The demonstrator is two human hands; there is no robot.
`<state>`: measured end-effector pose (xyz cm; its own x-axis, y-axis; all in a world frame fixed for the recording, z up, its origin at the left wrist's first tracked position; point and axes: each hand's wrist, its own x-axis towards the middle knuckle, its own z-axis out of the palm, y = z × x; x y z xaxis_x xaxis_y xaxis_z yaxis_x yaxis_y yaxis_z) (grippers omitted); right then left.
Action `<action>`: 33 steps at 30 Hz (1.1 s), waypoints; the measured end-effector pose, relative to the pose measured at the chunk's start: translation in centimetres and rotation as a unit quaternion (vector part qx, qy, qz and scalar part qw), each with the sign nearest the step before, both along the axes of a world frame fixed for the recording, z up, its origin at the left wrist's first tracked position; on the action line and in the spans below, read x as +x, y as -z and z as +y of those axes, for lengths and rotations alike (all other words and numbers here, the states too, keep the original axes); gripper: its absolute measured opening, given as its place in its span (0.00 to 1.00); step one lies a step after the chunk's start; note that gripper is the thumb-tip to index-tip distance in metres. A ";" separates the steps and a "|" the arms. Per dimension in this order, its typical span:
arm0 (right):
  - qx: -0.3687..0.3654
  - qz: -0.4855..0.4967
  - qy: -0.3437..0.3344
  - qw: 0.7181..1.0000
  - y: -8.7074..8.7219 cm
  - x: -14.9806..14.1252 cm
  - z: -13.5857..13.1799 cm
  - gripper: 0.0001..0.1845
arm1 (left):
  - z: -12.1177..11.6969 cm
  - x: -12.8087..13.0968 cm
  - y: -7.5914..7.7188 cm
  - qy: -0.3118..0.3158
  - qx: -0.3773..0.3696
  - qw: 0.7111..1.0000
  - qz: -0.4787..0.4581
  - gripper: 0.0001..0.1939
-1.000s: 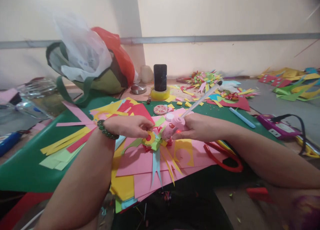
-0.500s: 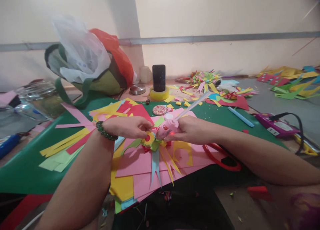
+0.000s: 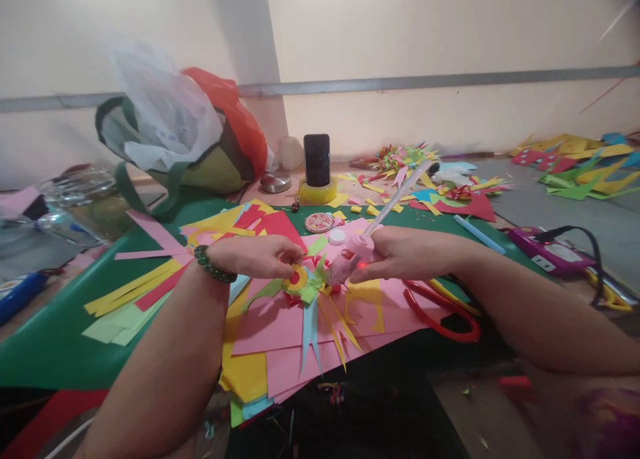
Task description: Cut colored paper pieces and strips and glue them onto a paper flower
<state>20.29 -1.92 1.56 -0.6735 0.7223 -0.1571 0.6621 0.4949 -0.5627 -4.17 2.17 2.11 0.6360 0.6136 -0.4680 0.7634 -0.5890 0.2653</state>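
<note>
My left hand, with a dark bead bracelet at the wrist, pinches the edge of a small paper flower of yellow, green and red. My right hand is closed round a pink hot glue gun with a translucent glue stick slanting up behind it. The gun's nozzle points down at the right side of the flower. Blue and yellow paper strips hang from the flower over pink sheets.
Coloured paper scraps cover a green mat. Red scissors lie right of the flower. A phone stands on a yellow tape roll behind. Bags sit at back left, a purple power strip at right.
The glue gun's nozzle has drawn slightly back to the right of the flower and the gun stands more upright. My left hand keeps its pinch on the flower.
</note>
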 end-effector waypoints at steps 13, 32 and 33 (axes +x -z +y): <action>0.218 0.122 0.392 0.885 -0.6 7.1 2.8 0.27 | 0.2 -2.0 -1.5 -0.033 -0.069 0.974 -0.213 0.17; 0.249 -0.182 0.398 0.864 0.4 9.4 -5.4 0.23 | 1.0 -1.0 0.3 -0.212 -0.079 0.846 -0.482 0.11; 0.262 -0.113 0.352 0.891 -0.2 8.2 -6.1 0.21 | 1.0 -0.9 0.4 -0.212 -0.083 0.848 -0.479 0.11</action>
